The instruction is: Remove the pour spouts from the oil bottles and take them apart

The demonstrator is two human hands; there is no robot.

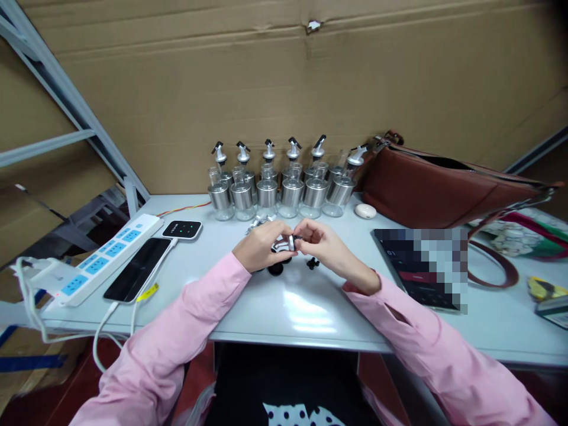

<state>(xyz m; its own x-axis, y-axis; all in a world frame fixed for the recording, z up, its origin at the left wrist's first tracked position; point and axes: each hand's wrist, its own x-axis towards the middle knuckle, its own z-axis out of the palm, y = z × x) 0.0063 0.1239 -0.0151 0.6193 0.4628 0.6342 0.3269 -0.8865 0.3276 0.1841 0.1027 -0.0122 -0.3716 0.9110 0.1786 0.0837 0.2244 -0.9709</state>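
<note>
Right between our two hands, just above the tabletop, sits the small metal pourer cap. Our left hand and right hand are pressed together on it, fingertips pinching from either side. Its long axis looks like it runs left to right, hand to hand, and neither hand is really nearer. Just below the hands lie a couple of black rubber bits, and beyond them the row of glass dispenser bottles. Our fingers hide most of the cap, so we can't tell exactly what's being fitted.
</note>
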